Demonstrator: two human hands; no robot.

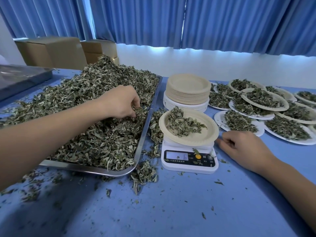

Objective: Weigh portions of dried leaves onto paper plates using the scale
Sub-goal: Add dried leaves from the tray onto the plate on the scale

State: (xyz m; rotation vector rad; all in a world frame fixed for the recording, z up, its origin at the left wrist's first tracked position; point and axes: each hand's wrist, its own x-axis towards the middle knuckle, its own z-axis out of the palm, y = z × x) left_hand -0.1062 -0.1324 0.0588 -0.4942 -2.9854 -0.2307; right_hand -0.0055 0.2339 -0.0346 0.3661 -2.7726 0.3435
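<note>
A big heap of dried leaves (pixel 95 106) fills a steel tray (pixel 145 134) on the left of the blue table. My left hand (pixel 119 101) reaches into the heap near the tray's right edge, fingers curled down and pinching leaves. A white digital scale (pixel 189 159) stands right of the tray, its display lit. On it sits a tan paper plate (pixel 201 135) holding a small pile of leaves (pixel 183 124). My right hand (pixel 242 147) rests on the table just right of the scale, fingers loosely curled, holding nothing.
A stack of empty paper plates (pixel 188 89) stands behind the scale. Several filled plates (pixel 266 103) overlap at the right. Loose leaf bits (pixel 145 173) litter the table in front of the tray. Cardboard boxes (pixel 51 52) and another steel tray (pixel 20 77) sit at the back left.
</note>
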